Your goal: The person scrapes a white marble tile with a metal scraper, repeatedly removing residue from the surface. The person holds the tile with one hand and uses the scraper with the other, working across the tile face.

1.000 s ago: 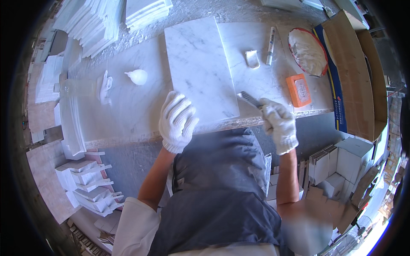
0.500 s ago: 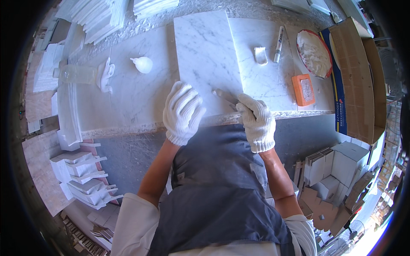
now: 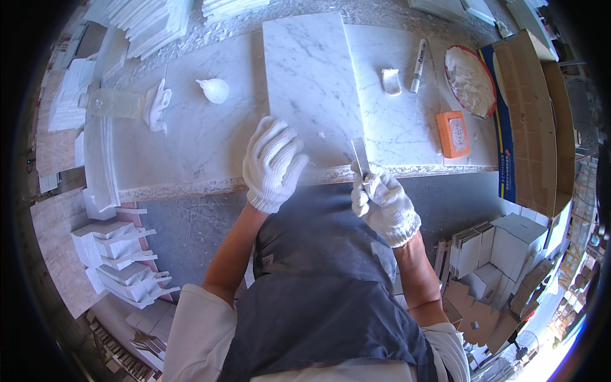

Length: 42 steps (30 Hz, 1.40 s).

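While the person leans over the near edge of the bench (image 3: 191, 146), 2 gloved hands work side by side there. The left hand (image 3: 272, 162) lies flat and spread, palm down, on the near left corner of 1 white marble slab (image 3: 312, 83) — it presses the stone and grips nothing. The right hand (image 3: 384, 202) is curled tight around the handle of 1 flat metal scraper (image 3: 361, 156), whose blade points away from the body and meets the slab's near right corner at the bench edge. The slab lies flat, its long sides running away from the person, its near end close to the bench's front lip.

To the left of the slab the bench top has open room, with only 1 small white bulb-shaped lump (image 3: 214, 90), 1 crumpled white glove (image 3: 156, 105) and 1 clear bottle (image 3: 109, 102) lying on its side farther out. To the right lie 1 small white curled scrap (image 3: 391, 81), 1 marker pen (image 3: 418, 57), 1 orange box (image 3: 452, 134) near the front edge, and 1 round dish of white paste (image 3: 470, 79). Beyond that — flattened cardboard (image 3: 528, 114) overhangs the right end. Stacks of white tiles (image 3: 143, 19) crowd the far left corner.
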Tool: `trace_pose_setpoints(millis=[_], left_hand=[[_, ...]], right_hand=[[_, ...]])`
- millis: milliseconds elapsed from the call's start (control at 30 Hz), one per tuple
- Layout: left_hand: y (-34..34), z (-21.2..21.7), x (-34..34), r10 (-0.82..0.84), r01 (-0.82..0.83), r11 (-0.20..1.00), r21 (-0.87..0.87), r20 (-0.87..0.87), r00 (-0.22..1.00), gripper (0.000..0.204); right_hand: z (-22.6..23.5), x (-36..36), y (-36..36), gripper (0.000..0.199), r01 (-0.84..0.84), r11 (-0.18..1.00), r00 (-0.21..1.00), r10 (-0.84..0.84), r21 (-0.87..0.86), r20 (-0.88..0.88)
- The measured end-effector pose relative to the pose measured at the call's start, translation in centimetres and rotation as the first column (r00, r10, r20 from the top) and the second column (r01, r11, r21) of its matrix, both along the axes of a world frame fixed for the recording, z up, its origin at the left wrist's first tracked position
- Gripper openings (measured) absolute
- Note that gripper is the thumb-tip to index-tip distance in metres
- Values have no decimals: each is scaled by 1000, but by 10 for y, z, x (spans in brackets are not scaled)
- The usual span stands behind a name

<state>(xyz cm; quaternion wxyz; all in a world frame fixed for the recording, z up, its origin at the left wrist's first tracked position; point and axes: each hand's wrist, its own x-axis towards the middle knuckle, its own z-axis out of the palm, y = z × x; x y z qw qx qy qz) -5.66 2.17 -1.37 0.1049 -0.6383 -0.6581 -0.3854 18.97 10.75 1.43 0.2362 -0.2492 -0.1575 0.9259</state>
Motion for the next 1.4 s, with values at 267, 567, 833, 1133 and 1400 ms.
trace_pose_setpoints(millis=[267,567,833,1133,1400], left_hand=[[1,3,-1,-3,3,1000,-22,-33,999,24],[1,2,-1,-8,9,1000,10,-15,1000,23],[0,-2,-3,-21,21,1000,17,-14,1000,26],[-1,0,-3,-17,17,1000,-10,-24,1000,26],[-1,-1,-2,-11,11,1000,-7,-24,1000,24]], right_hand=[[17,-9,12,27,-61,979,998,62,195,2],[59,-20,20,43,-361,873,727,44,328,685],[46,-28,19,37,-515,420,685,-322,747,653],[32,-38,11,33,-686,125,551,-554,717,624],[25,-47,19,35,-690,67,569,-565,720,597]])
